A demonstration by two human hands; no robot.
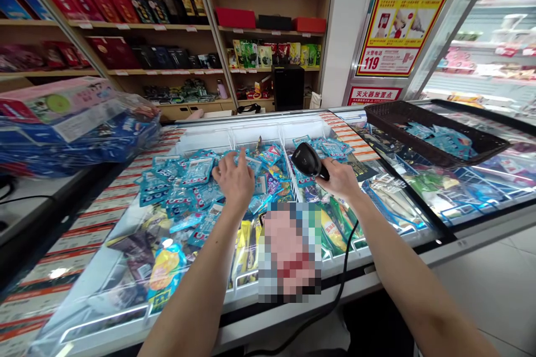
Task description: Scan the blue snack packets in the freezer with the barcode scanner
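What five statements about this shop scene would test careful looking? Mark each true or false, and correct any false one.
1. The right hand holds a black scanner. True.
2. The left hand is also gripping the scanner. False: its fingers are spread over the blue packets.
3. The dark tray has blue packets in it. True.
4. The pink box is at the right of the picture. False: it is at the left.
5. The notice showing 119 is in the upper right part of the picture. True.
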